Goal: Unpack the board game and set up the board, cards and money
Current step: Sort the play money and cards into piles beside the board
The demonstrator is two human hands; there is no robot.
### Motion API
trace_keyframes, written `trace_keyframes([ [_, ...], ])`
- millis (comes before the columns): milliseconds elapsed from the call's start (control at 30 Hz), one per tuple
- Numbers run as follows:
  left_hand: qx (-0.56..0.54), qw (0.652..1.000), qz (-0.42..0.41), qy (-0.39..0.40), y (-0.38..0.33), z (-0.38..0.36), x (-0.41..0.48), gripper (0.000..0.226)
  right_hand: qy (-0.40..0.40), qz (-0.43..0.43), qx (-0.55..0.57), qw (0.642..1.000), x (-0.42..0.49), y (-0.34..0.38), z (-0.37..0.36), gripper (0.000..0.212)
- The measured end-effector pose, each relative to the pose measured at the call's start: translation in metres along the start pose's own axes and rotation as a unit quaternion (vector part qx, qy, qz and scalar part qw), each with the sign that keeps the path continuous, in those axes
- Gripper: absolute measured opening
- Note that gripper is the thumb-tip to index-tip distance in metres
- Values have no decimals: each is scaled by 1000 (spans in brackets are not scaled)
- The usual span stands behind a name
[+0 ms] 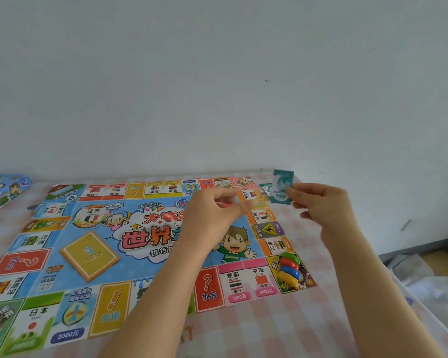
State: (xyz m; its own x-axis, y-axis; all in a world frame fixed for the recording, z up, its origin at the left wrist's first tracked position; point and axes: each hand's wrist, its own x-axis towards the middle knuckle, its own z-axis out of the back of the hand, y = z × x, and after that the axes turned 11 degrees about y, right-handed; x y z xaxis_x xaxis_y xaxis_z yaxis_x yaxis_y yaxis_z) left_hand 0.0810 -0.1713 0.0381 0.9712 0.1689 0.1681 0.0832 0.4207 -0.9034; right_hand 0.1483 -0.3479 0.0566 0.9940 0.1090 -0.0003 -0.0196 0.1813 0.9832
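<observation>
Board (145,244) flat on pink checked cloth (243,326). Right hand (318,202) raised over far right corner, fingers pinching teal banknote (282,187). Left hand (212,215) above board centre, fingers curled together; cannot tell if holding anything. Pawns (290,270) on near right corner.

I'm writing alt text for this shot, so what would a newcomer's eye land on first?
The bright cartoon game board spread flat across the checked tablecloth fills the lower left. Above its far right corner the right hand pinches a teal banknote, with the left hand raised beside it, fingers curled. Green, red, blue and yellow pawns lie piled on the near right corner square.
</observation>
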Motion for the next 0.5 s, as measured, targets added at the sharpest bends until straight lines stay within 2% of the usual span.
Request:
trace_keyframes([
  [100,-30,999,-3,-33,-1,3,3,31,-10,1,-122,992,20,-1,22,5],
  [200,-39,999,-4,-37,0,2,3,22,33,-67,-235,969,37,-7,31,9],
  [300,-46,999,-11,-27,2,1,4,15,61,-113,-268,955,47,-9,30,14],
  [500,-65,997,-26,-19,0,1,3,10,58,-118,-296,946,52,-8,23,17],
])
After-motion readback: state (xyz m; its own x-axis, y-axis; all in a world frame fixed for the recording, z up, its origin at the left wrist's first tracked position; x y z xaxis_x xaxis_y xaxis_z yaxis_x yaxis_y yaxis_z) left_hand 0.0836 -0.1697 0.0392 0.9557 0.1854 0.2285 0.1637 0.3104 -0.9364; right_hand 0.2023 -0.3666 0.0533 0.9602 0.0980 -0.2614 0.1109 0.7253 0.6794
